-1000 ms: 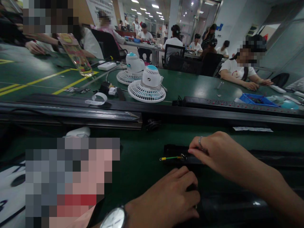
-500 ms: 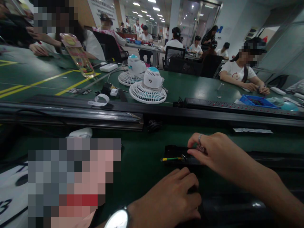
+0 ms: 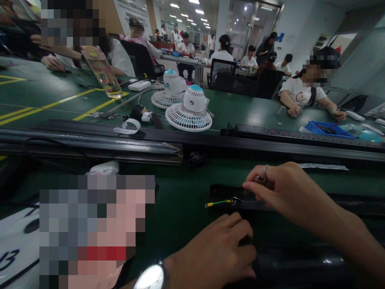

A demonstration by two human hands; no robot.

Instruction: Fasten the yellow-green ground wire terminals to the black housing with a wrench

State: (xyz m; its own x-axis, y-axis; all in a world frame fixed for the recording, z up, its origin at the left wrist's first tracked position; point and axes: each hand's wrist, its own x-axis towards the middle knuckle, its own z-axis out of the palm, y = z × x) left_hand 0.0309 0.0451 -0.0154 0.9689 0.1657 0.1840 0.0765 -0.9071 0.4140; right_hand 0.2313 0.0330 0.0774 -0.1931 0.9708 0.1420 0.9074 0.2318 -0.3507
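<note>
My right hand (image 3: 279, 184) pinches a small metal wrench (image 3: 258, 179) between thumb and fingers. The hand covers most of it. Below the fingertips lies a long black channel-shaped bar (image 3: 221, 190). A green-yellow ground wire (image 3: 221, 203) with ring terminals sticks out to the left from a fastener (image 3: 235, 200) in that bar. Nearer to me, my left hand (image 3: 219, 249) is closed with curled fingers, at the left end of a glossy dark piece (image 3: 303, 257). What these fingers hold, if anything, is hidden.
Black rails (image 3: 144, 150) and a power strip (image 3: 288, 134) run across the green table. Two white fans (image 3: 189, 116), a bottle (image 3: 104, 74) and a blue tray (image 3: 325, 128) stand beyond. Co-workers sit opposite. A blurred-out patch (image 3: 93, 228) covers the left foreground.
My right hand has shifted slightly right and up, turning the wrench a little. My left hand stays almost still. At the far right, a co-worker's hands have moved apart.
</note>
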